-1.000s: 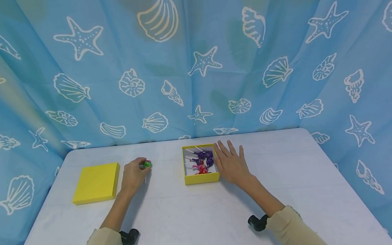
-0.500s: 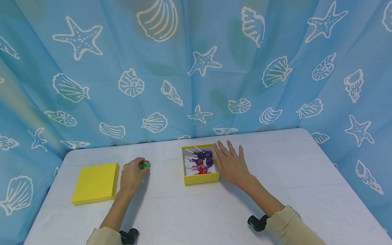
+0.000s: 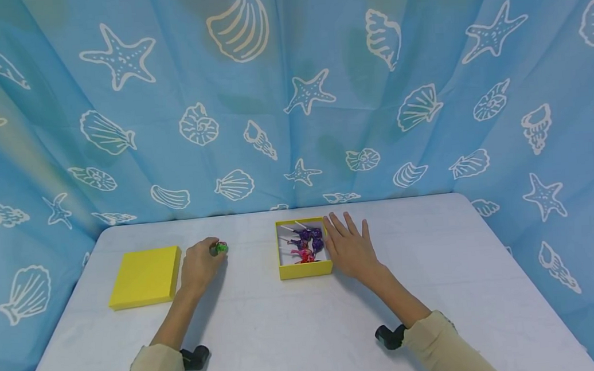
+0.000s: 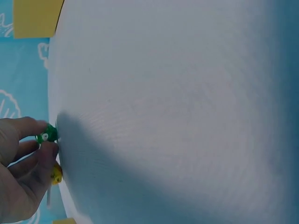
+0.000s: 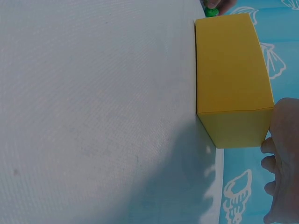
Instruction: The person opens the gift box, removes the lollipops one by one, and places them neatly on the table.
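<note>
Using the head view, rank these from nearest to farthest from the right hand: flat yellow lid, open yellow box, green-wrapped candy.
1. Open yellow box: immediately left of the right hand.
2. Green-wrapped candy: farther left, pinched in the left hand.
3. Flat yellow lid: farthest left, on the table, past the left hand.

The box [image 3: 306, 271] is yellow; its lollipops [image 3: 317, 245] are purple and red; one pinched lollipop [image 4: 46, 134] is green; the blue curtain [image 3: 269, 89] bears a white shell-and-starfish print.
</note>
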Action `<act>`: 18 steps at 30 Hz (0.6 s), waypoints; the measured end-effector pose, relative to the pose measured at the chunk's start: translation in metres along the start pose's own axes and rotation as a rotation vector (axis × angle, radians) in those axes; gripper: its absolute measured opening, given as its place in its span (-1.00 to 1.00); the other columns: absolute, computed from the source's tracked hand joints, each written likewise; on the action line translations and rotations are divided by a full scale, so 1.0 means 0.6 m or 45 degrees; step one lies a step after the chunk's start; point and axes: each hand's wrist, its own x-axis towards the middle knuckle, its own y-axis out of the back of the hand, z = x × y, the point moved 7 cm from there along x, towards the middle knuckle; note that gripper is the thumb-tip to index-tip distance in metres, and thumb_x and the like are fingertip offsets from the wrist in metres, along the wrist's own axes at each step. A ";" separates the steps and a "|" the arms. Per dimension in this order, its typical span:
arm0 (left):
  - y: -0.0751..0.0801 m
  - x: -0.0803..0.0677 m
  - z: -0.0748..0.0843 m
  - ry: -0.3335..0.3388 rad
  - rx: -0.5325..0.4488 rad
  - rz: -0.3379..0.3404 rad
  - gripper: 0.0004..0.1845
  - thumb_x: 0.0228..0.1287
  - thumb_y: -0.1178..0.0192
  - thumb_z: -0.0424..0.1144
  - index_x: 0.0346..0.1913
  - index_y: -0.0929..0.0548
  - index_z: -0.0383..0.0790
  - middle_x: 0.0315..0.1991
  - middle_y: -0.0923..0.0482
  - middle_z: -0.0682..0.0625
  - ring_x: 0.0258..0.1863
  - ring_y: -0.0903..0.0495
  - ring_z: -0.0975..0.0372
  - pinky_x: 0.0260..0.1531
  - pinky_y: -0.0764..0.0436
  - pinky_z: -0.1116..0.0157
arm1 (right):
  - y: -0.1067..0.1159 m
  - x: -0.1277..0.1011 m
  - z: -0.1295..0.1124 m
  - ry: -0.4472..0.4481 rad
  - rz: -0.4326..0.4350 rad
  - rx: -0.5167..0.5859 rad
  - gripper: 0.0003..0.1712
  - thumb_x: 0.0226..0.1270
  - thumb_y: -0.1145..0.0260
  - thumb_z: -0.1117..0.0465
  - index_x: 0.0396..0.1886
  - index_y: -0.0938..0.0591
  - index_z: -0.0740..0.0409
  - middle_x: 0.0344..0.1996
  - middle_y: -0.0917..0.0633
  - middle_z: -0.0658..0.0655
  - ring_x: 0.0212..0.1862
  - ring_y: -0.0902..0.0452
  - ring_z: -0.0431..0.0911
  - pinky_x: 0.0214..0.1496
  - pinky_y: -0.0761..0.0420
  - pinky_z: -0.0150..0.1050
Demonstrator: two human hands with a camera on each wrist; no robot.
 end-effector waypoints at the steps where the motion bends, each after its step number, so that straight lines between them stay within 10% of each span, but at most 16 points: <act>1: 0.002 0.000 0.000 -0.007 -0.001 0.007 -0.58 0.30 -0.31 -0.34 0.17 -0.59 -0.46 0.04 -0.62 -0.36 0.00 -0.63 -0.11 -0.02 -0.62 -0.01 | 0.000 0.000 0.000 0.002 -0.001 0.000 -0.34 0.63 0.17 -0.06 0.60 -0.11 0.04 0.56 -0.10 0.13 0.56 0.16 0.19 0.45 0.24 0.36; 10: 0.032 -0.003 0.030 -0.178 -0.059 0.145 -0.64 0.26 -0.33 -0.36 0.07 -0.65 -0.49 -0.09 -0.68 -0.34 -0.41 -0.65 0.04 -0.34 -0.66 0.12 | -0.002 0.001 0.000 0.008 -0.015 -0.003 -0.34 0.64 0.20 -0.07 0.61 -0.09 0.05 0.56 -0.09 0.13 0.56 0.17 0.20 0.44 0.26 0.36; 18: 0.032 -0.012 0.092 -0.280 -0.139 0.157 -0.70 0.23 -0.37 -0.40 0.02 -0.69 -0.43 -0.12 -0.70 -0.28 -0.28 -0.74 -0.01 -0.28 -0.71 0.09 | 0.001 0.001 -0.001 0.011 -0.003 -0.017 -0.34 0.63 0.16 -0.06 0.60 -0.11 0.05 0.55 -0.10 0.13 0.55 0.13 0.20 0.44 0.18 0.38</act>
